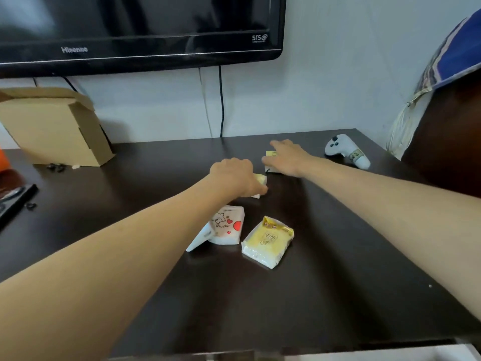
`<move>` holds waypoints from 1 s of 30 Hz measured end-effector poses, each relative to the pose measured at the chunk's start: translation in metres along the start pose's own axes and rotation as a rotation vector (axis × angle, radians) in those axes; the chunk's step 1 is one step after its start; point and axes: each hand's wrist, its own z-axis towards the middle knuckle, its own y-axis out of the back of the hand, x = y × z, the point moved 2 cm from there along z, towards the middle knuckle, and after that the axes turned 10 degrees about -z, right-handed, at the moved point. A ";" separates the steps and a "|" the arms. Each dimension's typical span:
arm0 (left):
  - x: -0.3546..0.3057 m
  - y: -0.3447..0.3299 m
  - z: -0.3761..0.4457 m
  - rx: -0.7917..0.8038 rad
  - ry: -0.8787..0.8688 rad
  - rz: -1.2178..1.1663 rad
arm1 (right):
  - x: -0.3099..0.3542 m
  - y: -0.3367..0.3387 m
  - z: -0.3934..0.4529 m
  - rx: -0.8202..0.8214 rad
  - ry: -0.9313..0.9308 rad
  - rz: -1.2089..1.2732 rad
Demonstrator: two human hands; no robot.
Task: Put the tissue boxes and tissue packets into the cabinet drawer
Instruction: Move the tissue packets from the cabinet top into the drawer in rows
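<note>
left hand [234, 175] curled over a pale yellow packet [261, 179] mid-tabletop [338, 282] | right hand [285, 157] lay fingers-spread on small box [270, 154] just beyond | yellow packet [268, 241], heart-print packet [229, 225] nearer, ungripped

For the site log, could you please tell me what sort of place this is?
Probably a bedroom or living room at home: a wall-mounted television above a dark cabinet top, a white game controller, and a pillow at the right.
</note>
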 end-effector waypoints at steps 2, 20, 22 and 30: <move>0.002 -0.004 0.005 0.005 0.002 -0.028 | -0.001 -0.005 0.009 0.084 0.014 -0.081; -0.018 0.036 -0.070 -0.094 -0.109 -0.256 | -0.029 0.025 -0.117 -0.007 0.086 -0.178; -0.020 0.042 -0.095 -0.129 -0.130 -0.302 | -0.026 0.034 -0.146 -0.111 0.054 -0.035; -0.014 0.042 -0.232 -0.228 -0.170 -0.577 | -0.011 0.035 -0.293 -0.242 0.053 0.323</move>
